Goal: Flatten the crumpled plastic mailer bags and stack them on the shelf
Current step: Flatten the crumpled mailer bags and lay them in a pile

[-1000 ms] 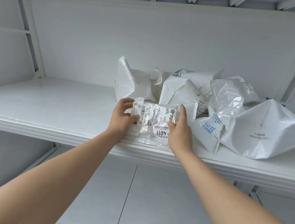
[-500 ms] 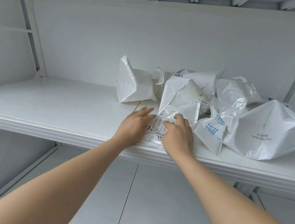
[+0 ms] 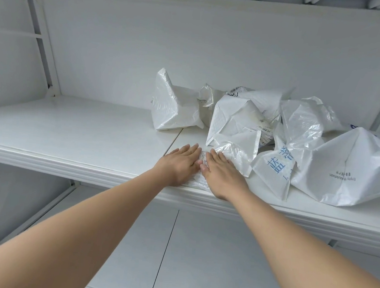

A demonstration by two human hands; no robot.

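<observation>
A small labelled mailer bag lies flat at the front edge of the shelf, mostly hidden under both hands. The left hand and right hand press on it side by side, fingers straight. More crumpled mailer bags are heaped from twelve to three o'clock of the hands.

Forearms outstretched, left hand and right hand flat, palms down, side by side at front edge of white shelf
</observation>
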